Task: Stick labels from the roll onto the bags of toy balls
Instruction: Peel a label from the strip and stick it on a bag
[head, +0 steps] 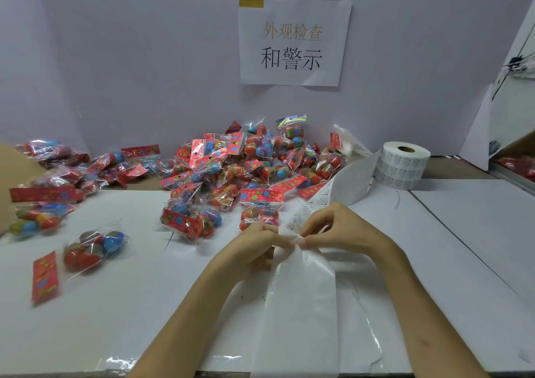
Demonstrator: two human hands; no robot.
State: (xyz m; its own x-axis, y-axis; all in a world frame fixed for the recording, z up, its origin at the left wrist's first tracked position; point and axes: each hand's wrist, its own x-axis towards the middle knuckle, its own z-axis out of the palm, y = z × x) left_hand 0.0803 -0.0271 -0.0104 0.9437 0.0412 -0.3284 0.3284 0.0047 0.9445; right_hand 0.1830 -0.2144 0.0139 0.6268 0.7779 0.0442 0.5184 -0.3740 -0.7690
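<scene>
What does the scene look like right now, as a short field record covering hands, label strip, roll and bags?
left hand: pinches the label strip
right hand: pinches the same strip, next to the left hand
label strip: runs from the roll to the hands
liner: bare, trails toward the near edge of the table
roll: on its flat side, core hole up, far right
bags: heaped at the back, several loose on the left, none in hand

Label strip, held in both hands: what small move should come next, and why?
Probably peel one label off with the right hand. It and the left hand pinch the strip where printed labels give way to bare backing, and a bag lies just beyond them.
</scene>
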